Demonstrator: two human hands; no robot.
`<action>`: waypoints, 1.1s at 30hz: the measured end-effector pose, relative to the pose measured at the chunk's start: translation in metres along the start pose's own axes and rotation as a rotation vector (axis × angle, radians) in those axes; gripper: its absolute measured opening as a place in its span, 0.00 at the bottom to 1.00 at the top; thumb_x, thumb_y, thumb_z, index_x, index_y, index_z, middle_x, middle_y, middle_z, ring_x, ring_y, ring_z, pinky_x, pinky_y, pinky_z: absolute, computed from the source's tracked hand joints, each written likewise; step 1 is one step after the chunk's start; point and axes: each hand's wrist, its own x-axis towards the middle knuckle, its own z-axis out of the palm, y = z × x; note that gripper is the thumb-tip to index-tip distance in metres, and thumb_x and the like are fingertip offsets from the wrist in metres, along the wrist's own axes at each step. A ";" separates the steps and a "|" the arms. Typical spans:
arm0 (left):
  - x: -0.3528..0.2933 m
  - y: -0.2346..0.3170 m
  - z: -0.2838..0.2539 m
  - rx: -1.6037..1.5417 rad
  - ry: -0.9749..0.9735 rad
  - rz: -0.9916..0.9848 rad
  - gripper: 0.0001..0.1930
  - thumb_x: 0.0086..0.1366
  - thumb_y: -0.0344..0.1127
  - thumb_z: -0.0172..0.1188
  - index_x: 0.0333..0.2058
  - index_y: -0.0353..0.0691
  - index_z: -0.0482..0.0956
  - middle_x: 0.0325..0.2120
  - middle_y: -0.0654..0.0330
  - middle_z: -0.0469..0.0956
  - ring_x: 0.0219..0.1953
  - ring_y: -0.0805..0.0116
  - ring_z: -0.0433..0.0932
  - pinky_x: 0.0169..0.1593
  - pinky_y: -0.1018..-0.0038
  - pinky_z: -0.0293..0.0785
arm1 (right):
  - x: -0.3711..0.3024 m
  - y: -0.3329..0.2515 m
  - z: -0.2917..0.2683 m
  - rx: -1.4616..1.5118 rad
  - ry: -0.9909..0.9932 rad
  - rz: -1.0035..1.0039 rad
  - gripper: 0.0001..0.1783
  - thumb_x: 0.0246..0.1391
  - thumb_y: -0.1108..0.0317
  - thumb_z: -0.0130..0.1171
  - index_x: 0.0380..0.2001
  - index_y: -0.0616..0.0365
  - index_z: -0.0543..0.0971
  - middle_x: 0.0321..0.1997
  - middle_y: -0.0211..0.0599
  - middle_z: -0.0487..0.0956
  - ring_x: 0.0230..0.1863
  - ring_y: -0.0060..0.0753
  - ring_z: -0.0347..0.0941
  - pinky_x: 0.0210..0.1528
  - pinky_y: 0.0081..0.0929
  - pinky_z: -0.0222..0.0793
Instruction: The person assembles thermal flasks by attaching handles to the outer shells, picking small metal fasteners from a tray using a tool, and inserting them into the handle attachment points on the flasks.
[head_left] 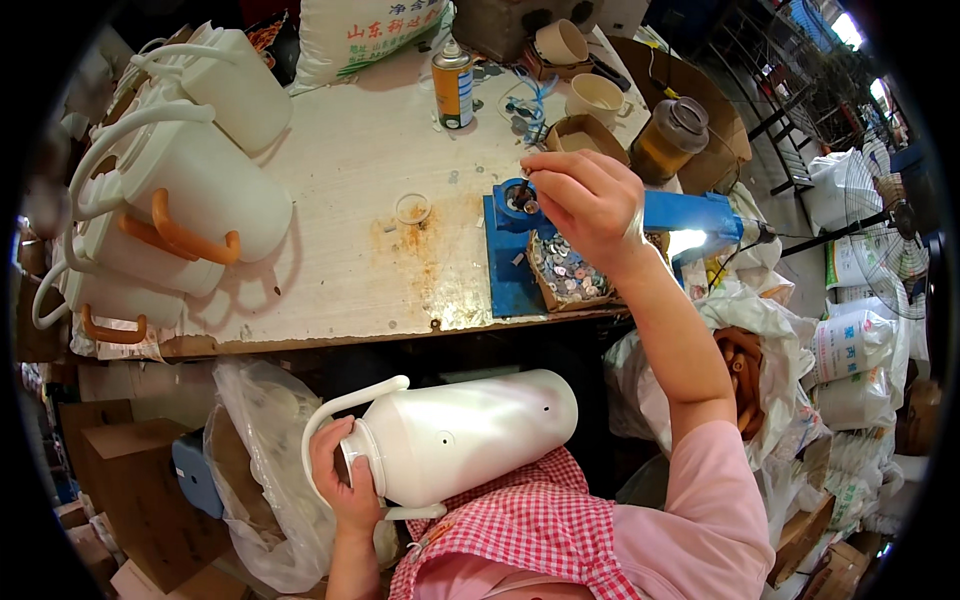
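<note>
Across my lap lies a white plastic thermos-jug body [490, 430] on its side, two small dark holes in its wall and a curved white handle at its neck end. My left hand [350, 478] is closed round its neck. My right hand [592, 205] is over a blue metal bench device [507, 262] on the table, thumb and fingers pinched together just above its round socket. A small item seems to be at the fingertips, too small to name. Below the right wrist, an open box of small metal parts [572, 275] sits against the blue device.
More white jugs [205, 185], some with orange handles, stand at the table's left. A spray can [453, 85], beige cups [596, 97] and a lidded jar [670, 138] are farther back. A white ring [413, 208] lies mid-table. At right hangs a sack of orange handles [738, 375].
</note>
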 end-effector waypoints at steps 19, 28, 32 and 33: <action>0.068 -0.016 -0.089 -0.365 0.598 -0.275 0.15 0.72 0.36 0.50 0.49 0.31 0.76 0.49 0.58 0.74 0.48 0.64 0.78 0.51 0.67 0.78 | -0.026 -0.129 -0.004 1.370 -0.309 1.112 0.29 0.63 0.62 0.63 0.60 0.70 0.69 0.47 0.40 0.82 0.44 0.29 0.79 0.43 0.30 0.81; 0.194 -0.001 -0.009 -0.282 0.462 0.172 0.15 0.72 0.36 0.48 0.47 0.32 0.77 0.43 0.55 0.80 0.43 0.64 0.80 0.48 0.69 0.78 | -0.043 -0.054 -0.004 1.258 0.220 1.053 0.18 0.56 0.67 0.71 0.47 0.64 0.80 0.43 0.33 0.84 0.40 0.23 0.80 0.45 0.24 0.77; 0.218 0.026 0.059 -0.618 0.369 0.095 0.12 0.74 0.35 0.51 0.44 0.33 0.79 0.40 0.59 0.79 0.43 0.71 0.77 0.51 0.73 0.73 | -0.078 -0.023 -0.038 1.200 0.437 1.094 0.21 0.57 0.67 0.70 0.52 0.64 0.78 0.49 0.37 0.83 0.49 0.29 0.80 0.55 0.30 0.74; 0.222 0.025 0.073 -0.622 0.369 0.087 0.12 0.74 0.35 0.51 0.44 0.33 0.79 0.40 0.59 0.79 0.43 0.71 0.77 0.51 0.73 0.73 | -0.088 -0.016 -0.045 1.204 0.457 1.077 0.22 0.57 0.67 0.69 0.53 0.63 0.77 0.51 0.38 0.82 0.51 0.29 0.79 0.56 0.30 0.73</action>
